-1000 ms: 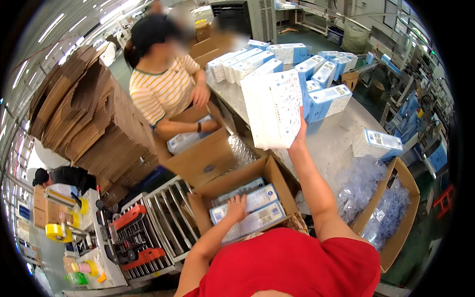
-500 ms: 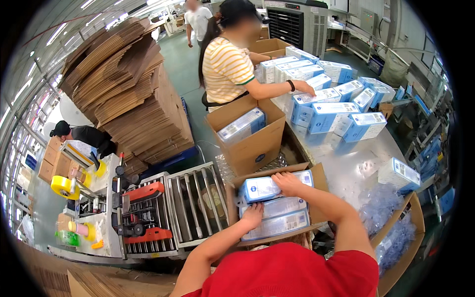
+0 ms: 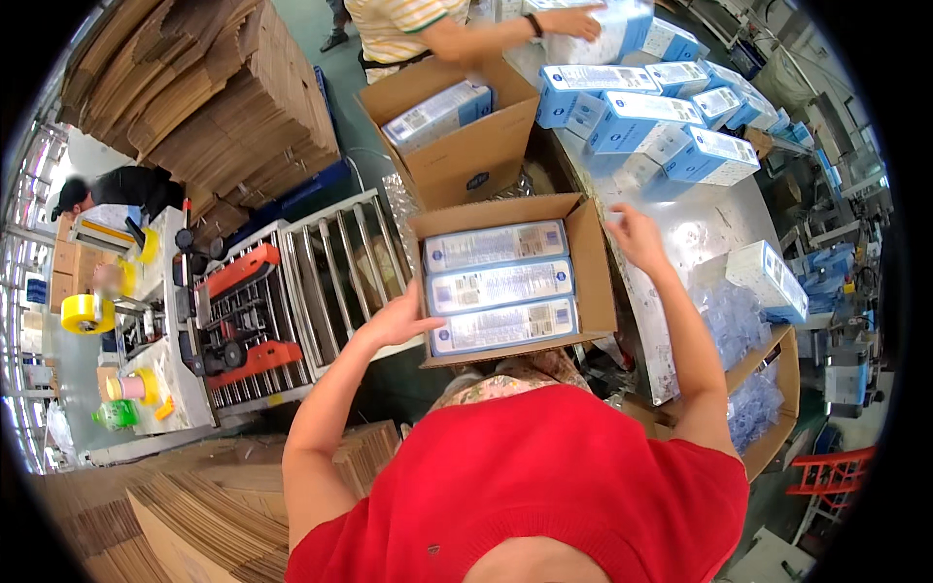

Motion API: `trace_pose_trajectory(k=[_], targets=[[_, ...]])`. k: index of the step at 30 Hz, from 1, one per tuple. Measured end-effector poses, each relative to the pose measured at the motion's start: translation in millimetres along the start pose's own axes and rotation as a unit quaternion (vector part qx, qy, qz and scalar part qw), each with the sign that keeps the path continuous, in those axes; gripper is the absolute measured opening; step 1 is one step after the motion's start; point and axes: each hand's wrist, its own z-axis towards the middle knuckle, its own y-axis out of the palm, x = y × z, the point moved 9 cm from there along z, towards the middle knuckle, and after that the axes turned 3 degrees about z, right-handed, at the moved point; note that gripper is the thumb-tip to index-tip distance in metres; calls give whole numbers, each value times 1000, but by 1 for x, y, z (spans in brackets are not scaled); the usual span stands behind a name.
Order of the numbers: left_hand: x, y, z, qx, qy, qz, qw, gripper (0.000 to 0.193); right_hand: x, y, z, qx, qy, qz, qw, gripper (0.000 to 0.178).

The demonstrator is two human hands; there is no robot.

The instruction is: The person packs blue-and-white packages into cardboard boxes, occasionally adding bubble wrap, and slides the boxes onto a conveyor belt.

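Note:
In front of me stands an open brown carton (image 3: pixel 598 291) with three blue-and-white boxes (image 3: pixel 501 289) lying side by side in it, printed faces up. My left hand (image 3: pixel 398 316) rests against the carton's left wall, fingers stretched along the outside and thumb spread over the rim by the nearest box. To the right of the carton my right hand (image 3: pixel 637 238) hangs in the air near the table edge, fingers loosely bent and apart, holding nothing. Just beyond is a second open carton (image 3: pixel 457 160) with a blue-and-white box (image 3: pixel 437 115) inside.
Several more such boxes (image 3: pixel 632 121) stand on the metal table (image 3: pixel 695 233), where a co-worker's hand (image 3: pixel 573 21) reaches over them. A roller conveyor (image 3: pixel 330 262) with a red-railed machine (image 3: pixel 238 282) lies left. Flattened cardboard (image 3: pixel 243 92) is stacked behind. Clear plastic packing (image 3: pixel 753 403) fills a carton at right.
The third box has gone down level with the other two. My right hand has let go and moved right, out of the carton. My left hand has moved to the left wall. The view has tilted downward.

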Motion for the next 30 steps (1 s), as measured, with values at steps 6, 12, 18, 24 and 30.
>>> trace_pose_trajectory(k=[6,12,18,24,30], targets=[[12,103,66,-186,-58,153,969,124,3,92,-31,-222,-21,56,973,88],[72,111,22,-421,79,217,877,111,-27,217,-18,-344,-112,-93,927,93],[7,25,66,4,-43,232,972,90,-103,83,16,77,-383,-35,920,40],[-93,51,28,368,-112,-117,915,124,-57,90,12,95,-370,-101,918,19],[-113,64,58,371,-49,-310,874,94,12,162,-24,118,-170,16,978,28]])
